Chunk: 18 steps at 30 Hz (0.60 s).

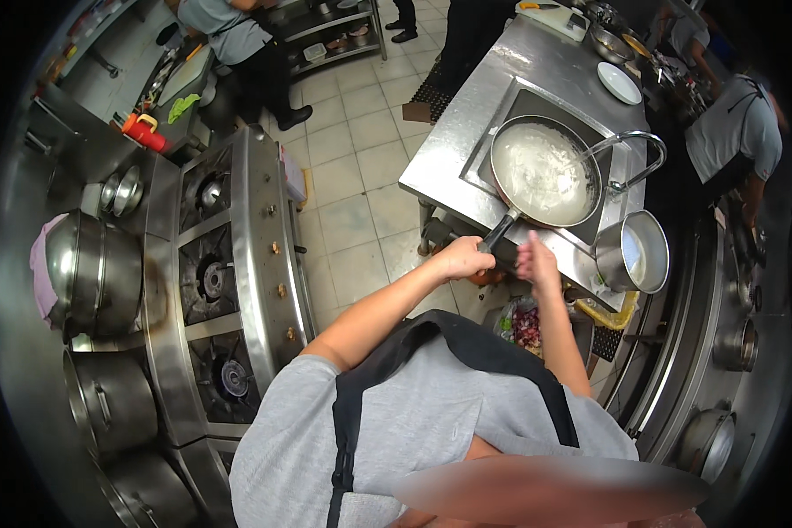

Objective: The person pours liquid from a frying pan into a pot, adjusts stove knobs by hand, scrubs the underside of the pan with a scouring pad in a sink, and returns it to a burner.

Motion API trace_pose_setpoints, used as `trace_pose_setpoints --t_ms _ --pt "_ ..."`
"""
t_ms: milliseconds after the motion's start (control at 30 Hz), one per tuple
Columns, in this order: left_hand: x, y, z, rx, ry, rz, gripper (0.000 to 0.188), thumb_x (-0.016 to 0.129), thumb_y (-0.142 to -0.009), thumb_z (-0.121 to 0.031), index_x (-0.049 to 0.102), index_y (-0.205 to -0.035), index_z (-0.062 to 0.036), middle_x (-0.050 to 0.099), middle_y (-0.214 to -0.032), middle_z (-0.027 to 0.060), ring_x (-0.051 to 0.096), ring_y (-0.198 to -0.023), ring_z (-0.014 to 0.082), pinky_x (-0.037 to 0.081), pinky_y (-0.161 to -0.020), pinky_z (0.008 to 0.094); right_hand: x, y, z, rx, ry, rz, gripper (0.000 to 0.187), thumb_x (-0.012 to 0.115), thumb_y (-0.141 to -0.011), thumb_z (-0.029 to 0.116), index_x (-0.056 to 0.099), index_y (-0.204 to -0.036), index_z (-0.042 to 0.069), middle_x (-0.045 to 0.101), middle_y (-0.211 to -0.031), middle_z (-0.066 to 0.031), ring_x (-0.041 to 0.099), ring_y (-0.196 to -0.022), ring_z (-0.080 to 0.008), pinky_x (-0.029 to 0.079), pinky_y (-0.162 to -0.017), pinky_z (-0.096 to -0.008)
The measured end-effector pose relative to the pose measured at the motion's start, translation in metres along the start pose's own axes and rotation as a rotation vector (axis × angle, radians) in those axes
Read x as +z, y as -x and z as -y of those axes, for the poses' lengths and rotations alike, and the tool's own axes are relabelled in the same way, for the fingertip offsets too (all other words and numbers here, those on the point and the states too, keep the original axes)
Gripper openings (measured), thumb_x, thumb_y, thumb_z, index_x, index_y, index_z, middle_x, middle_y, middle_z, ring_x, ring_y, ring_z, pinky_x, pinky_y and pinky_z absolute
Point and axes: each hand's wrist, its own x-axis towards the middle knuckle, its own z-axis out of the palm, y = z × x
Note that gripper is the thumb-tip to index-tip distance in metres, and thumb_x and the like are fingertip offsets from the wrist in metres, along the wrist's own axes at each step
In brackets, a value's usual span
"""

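My left hand (pixel 465 258) is closed round the black handle of a wide frying pan (pixel 546 172). The pan is over the sink (pixel 477 163) in the steel counter, with cloudy, whitish liquid in it. A curved chrome faucet (pixel 651 145) reaches to the pan's right rim. Just right of the handle is my right hand (pixel 539 262), thumb up and apart from loosely curled fingers. I see nothing in it. A steel pot (pixel 632 253) with whitish contents stands tilted at the counter's near right corner.
A gas stove (pixel 213 277) with several burners runs along the left, beside large steel pots (pixel 114 400). Below the counter is a bin with food scraps (pixel 526 327). Other people (pixel 737 132) stand at the far left and right. A white plate (pixel 619 83) lies on the counter.
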Motion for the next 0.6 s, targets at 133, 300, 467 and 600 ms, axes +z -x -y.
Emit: trace_pose_setpoints --t_ms 133,300,467,600 --pt "0.003 0.003 -0.014 -0.007 0.024 0.049 0.036 0.07 -0.076 -0.024 0.064 -0.1 0.0022 0.063 -0.067 0.0025 0.053 -0.053 0.0097 0.039 -0.047 0.0277 0.045 -0.011 -0.023 0.028 -0.192 0.132 0.043 0.064 -0.096 0.051 0.065 -0.095 0.008 0.066 -0.084 -0.0031 0.064 -0.066 -0.0124 0.051 -0.055 -0.0251" --pt "-0.002 0.007 -0.01 -0.011 0.0 0.003 0.04 0.07 -0.076 -0.025 0.062 -0.103 0.0037 0.063 -0.067 0.0015 0.053 -0.053 0.0089 0.039 -0.046 0.0267 0.08 0.009 0.001 0.057 -0.265 0.235 0.039 0.063 -0.096 0.044 0.066 -0.102 0.005 0.065 -0.08 -0.0057 0.061 -0.06 -0.0159 0.047 -0.045 -0.03" --pt "-0.001 0.003 -0.01 -0.04 0.002 0.064 0.036 0.069 -0.078 -0.023 0.061 -0.104 0.0006 0.064 -0.069 0.0017 0.054 -0.053 0.009 0.042 -0.047 0.0262 0.08 0.008 -0.002 0.042 -0.308 0.279 0.04 0.06 -0.098 0.041 0.066 -0.109 0.003 0.067 -0.102 -0.009 0.062 -0.074 -0.018 0.049 -0.057 -0.0333" --pt "0.004 0.005 -0.027 -0.076 0.121 0.17 0.031 0.067 -0.081 -0.021 0.06 -0.104 -0.0015 0.064 -0.071 0.0033 0.058 -0.054 0.0109 0.045 -0.047 0.0268 0.064 0.0 -0.011 0.057 -0.314 0.356 0.048 0.059 -0.098 0.043 0.063 -0.119 0.001 0.065 -0.119 -0.0125 0.063 -0.094 -0.0192 0.055 -0.082 -0.0347"
